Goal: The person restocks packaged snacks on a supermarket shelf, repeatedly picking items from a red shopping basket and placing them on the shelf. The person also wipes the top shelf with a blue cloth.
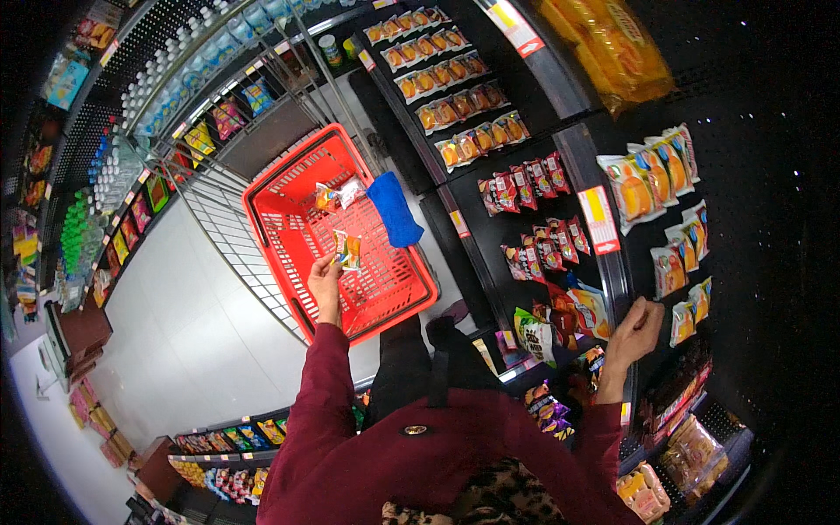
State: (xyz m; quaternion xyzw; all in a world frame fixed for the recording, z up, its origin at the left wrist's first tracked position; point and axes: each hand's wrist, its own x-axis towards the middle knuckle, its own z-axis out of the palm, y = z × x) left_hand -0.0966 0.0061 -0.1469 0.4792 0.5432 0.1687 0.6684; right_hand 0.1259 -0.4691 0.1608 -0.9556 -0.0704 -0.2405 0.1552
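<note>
My left hand (323, 285) grips a small wrapped snack packet (348, 249) by its edge, above the inside of a red plastic shopping basket (420, 289). Inside that basket lie a packet with an orange print (326, 197) and a whitish packet (352, 191), touching or nearly so. My right hand (635, 333) is at the shelf edge on the right, its fingers curled together with nothing visible in them. Just beyond it stands a short row of wrapped cakes or buns (690, 313). Another row of such packets (671, 269) is a little farther up the shelf.
The basket sits at a wire shopping cart (230, 243), with a blue cloth (395, 210) over its right rim. Red snack packets (525, 187) and bun packets (482, 138) line the lower shelf. Bottled drinks (190, 85) fill the far shelves. Pale tiled floor (177, 315) spreads left.
</note>
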